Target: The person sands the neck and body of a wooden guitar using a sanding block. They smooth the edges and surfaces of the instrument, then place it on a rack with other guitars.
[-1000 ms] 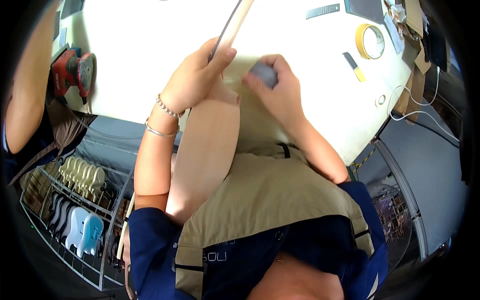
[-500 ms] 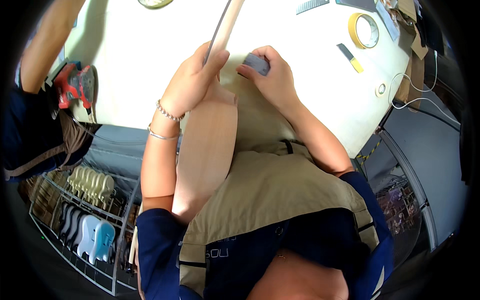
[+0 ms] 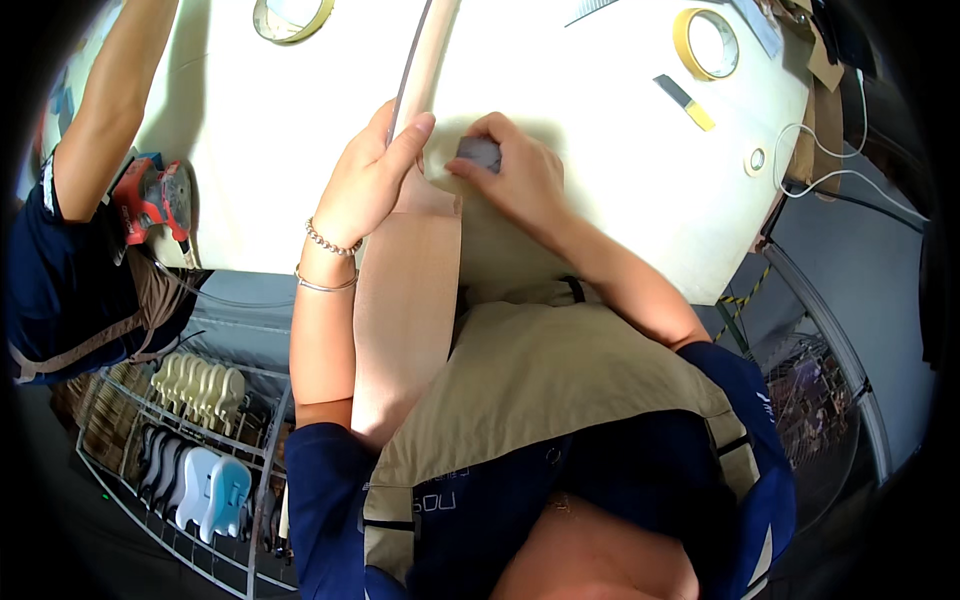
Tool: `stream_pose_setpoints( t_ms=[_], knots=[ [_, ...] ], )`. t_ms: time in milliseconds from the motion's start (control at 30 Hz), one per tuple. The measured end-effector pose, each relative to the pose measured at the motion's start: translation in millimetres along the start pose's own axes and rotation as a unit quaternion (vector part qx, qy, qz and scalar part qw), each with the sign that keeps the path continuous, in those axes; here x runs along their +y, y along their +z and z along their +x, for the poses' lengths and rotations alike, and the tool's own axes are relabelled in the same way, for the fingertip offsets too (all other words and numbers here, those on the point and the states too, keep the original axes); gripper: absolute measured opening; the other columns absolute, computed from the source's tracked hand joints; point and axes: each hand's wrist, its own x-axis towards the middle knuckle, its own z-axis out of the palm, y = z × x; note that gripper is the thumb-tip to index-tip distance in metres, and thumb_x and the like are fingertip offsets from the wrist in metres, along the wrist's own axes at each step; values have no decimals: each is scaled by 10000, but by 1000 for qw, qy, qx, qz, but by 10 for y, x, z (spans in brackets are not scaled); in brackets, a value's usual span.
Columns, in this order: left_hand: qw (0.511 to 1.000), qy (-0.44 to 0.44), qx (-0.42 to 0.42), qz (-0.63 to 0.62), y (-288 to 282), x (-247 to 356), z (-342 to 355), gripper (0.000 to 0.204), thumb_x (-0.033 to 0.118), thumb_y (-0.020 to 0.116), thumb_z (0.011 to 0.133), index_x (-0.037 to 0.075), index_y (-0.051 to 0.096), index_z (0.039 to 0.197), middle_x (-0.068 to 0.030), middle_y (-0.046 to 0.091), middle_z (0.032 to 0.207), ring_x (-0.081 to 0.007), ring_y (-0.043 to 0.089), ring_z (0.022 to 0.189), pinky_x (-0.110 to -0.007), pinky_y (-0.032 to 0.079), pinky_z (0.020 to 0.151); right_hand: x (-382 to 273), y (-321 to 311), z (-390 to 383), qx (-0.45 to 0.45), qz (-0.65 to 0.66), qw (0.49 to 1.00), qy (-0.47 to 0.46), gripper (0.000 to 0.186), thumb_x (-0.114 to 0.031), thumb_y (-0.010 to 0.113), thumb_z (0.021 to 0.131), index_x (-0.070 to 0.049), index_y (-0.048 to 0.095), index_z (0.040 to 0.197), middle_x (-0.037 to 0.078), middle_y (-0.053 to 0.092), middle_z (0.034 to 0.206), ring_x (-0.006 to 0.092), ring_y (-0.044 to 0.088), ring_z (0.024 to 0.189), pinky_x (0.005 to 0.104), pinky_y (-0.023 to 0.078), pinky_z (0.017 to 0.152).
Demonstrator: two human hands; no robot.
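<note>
A pale wooden guitar neck runs from my torso up across the bench, its broad flat end toward me and its narrow part edged with a dark strip. My left hand is closed round the narrow part, thumb along its side; I wear two bracelets on that wrist. Just right of the neck, my right hand holds a small grey block between thumb and fingers, low over the pale bench top.
At left are another person's arm and a red sander. Tape rolls, a yellow-handled tool and a white cable lie toward the right. Below left, a wire rack holds guitar bodies.
The bench's items have shifted leftward in view, with the sander lower. Both my hands, the neck and the block appear further left. The other person's arm has moved.
</note>
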Motion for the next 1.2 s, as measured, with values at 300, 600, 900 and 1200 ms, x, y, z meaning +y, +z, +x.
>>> stream_pose_setpoints(
  t_ms=[300,600,900,1200],
  knots=[
    [1000,5,-6,11,27,-21,-22,386,370,490,932,-4,554,1004,-12,521,723,-104,479,708,-230,408,669,79,-221,-90,-67,153,979,-120,320,-170,741,754,-92,573,1015,80,583,1006,217,585,862,317,471,776],
    [1000,-3,6,10,44,4,-36,388,365,489,932,-3,553,1036,-10,529,727,-99,485,687,-233,412,649,143,-186,-182,-16,50,949,-312,226,-107,752,703,-122,714,925,25,631,1044,189,587,815,296,497,706],
    [1000,5,6,13,66,57,-64,418,377,496,934,-5,549,1093,-10,530,762,-99,486,709,-239,424,652,63,-260,-174,-27,-50,929,-365,235,-50,707,716,-85,705,948,4,661,1007,188,558,709,283,472,629],
    [1000,0,10,-2,59,46,-63,431,383,508,929,-7,546,1109,-15,529,761,-95,486,701,-238,423,632,143,-442,-230,-54,-68,934,-347,268,-20,700,699,-82,704,960,10,656,1025,185,547,708,276,461,617]
  ],
)
